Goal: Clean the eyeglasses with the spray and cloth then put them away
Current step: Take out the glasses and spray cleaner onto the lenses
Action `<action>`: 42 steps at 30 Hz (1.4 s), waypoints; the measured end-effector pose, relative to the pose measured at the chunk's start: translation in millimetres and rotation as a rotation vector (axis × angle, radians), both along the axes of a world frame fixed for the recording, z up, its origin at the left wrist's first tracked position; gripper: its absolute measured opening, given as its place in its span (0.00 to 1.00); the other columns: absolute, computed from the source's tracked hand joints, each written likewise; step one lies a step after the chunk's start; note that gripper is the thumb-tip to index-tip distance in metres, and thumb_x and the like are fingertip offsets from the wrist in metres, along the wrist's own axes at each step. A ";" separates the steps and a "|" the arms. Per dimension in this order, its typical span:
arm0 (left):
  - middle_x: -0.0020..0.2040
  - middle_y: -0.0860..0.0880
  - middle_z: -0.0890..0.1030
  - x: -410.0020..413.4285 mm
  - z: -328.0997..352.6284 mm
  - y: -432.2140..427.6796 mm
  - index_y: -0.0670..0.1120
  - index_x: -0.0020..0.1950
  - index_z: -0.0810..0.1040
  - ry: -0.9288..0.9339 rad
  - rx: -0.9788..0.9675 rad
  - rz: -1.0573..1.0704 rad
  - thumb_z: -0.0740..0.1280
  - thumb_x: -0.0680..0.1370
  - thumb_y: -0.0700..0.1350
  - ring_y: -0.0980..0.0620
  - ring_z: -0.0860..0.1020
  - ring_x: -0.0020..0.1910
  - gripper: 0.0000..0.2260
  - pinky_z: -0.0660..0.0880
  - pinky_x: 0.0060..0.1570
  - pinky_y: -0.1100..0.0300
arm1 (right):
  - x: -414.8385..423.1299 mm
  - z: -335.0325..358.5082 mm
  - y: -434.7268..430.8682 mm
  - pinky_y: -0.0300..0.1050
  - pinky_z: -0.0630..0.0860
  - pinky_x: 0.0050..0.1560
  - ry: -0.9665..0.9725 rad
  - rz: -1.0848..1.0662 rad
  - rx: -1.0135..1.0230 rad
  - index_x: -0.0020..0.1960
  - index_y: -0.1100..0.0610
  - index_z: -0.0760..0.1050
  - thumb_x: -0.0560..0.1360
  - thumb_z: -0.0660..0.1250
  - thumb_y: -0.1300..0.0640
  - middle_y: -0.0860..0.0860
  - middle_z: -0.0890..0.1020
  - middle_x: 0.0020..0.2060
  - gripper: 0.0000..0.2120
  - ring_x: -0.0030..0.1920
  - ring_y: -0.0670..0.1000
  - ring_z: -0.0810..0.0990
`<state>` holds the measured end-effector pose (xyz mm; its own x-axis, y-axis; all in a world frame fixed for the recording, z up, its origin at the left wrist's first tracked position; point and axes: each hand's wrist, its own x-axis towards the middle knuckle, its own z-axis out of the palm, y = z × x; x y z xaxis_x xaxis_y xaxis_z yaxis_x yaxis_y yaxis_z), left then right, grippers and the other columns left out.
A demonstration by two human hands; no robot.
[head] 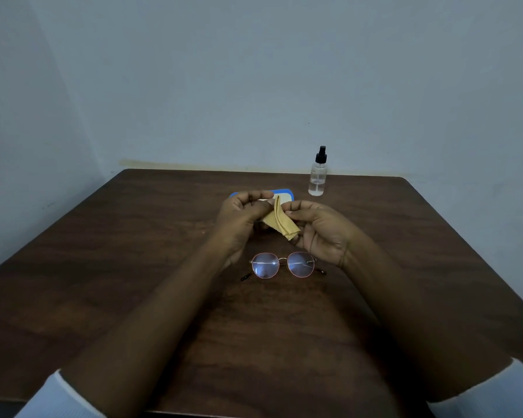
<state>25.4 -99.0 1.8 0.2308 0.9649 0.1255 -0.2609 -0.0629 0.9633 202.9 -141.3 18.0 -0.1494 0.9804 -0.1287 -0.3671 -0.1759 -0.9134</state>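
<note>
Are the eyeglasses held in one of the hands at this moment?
No: the eyeglasses lie on the table while the left hand and the right hand pinch the yellow cloth.

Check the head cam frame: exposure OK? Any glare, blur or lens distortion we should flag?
Head view: dim and underexposed, with a bluish cast on the wall; head view: pale reflections cover both lenses of the eyeglasses; head view: forearms look stretched by the wide angle and barely separate from the dark table; head view: cloth and spray bottle slightly soft but readable.
</note>
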 end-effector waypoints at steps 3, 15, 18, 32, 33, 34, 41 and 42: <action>0.43 0.45 0.88 -2.1 3.3 -2.0 0.44 0.54 0.86 0.040 0.029 0.027 0.76 0.77 0.41 0.50 0.84 0.38 0.07 0.82 0.47 0.48 | -2.6 0.4 -0.9 0.43 0.76 0.41 -0.009 0.039 -0.028 0.58 0.62 0.80 0.83 0.63 0.64 0.62 0.85 0.54 0.09 0.49 0.55 0.83; 0.38 0.46 0.85 -4.7 5.3 -2.7 0.45 0.41 0.84 0.153 -0.010 0.060 0.73 0.75 0.47 0.51 0.83 0.36 0.06 0.80 0.35 0.56 | 5.7 -0.1 -2.1 0.40 0.67 0.30 -0.364 0.242 0.199 0.49 0.50 0.86 0.77 0.71 0.38 0.51 0.81 0.38 0.16 0.33 0.47 0.75; 0.34 0.52 0.81 -4.5 8.7 -0.6 0.49 0.36 0.81 0.135 -0.023 0.056 0.71 0.76 0.46 0.54 0.78 0.35 0.09 0.76 0.34 0.58 | 8.0 -2.6 3.0 0.38 0.67 0.27 -0.443 0.122 0.227 0.58 0.54 0.82 0.77 0.75 0.51 0.52 0.82 0.37 0.12 0.32 0.47 0.75; 0.62 0.40 0.85 -5.0 16.9 -14.7 0.41 0.62 0.84 -0.280 -0.300 -0.444 0.76 0.73 0.55 0.43 0.85 0.59 0.24 0.84 0.57 0.47 | 7.5 13.0 -4.0 0.42 0.76 0.38 -0.473 -0.100 0.554 0.58 0.62 0.80 0.83 0.69 0.63 0.59 0.83 0.41 0.05 0.40 0.51 0.78; 0.62 0.40 0.85 -4.2 15.6 -15.1 0.41 0.63 0.83 -0.255 -0.288 -0.447 0.76 0.74 0.51 0.44 0.86 0.59 0.22 0.84 0.55 0.49 | 7.3 13.0 -3.9 0.43 0.76 0.38 -0.475 -0.117 0.545 0.58 0.62 0.79 0.83 0.69 0.63 0.63 0.82 0.40 0.05 0.39 0.52 0.78; 0.62 0.41 0.85 -3.4 14.4 -14.7 0.41 0.65 0.82 -0.226 -0.273 -0.441 0.75 0.75 0.48 0.44 0.86 0.59 0.20 0.84 0.55 0.50 | 7.7 12.4 -3.1 0.43 0.75 0.36 -0.489 -0.140 0.540 0.58 0.61 0.78 0.82 0.70 0.62 0.65 0.80 0.39 0.06 0.37 0.52 0.77; 0.65 0.36 0.84 -9.5 19.0 -2.3 0.41 0.71 0.76 -0.269 -0.390 -0.279 0.68 0.82 0.46 0.39 0.85 0.62 0.19 0.82 0.60 0.42 | 31.2 -8.0 32.0 0.44 0.79 0.34 -0.588 -0.547 0.432 0.52 0.55 0.78 0.81 0.69 0.58 0.53 0.87 0.38 0.01 0.34 0.48 0.83; 0.64 0.36 0.84 -12.6 19.8 1.1 0.41 0.72 0.76 -0.294 -0.408 -0.252 0.67 0.83 0.46 0.39 0.84 0.63 0.18 0.82 0.59 0.42 | 42.3 -11.7 42.9 0.49 0.80 0.39 -0.632 -0.638 0.387 0.52 0.56 0.78 0.81 0.69 0.60 0.55 0.87 0.41 0.01 0.39 0.51 0.84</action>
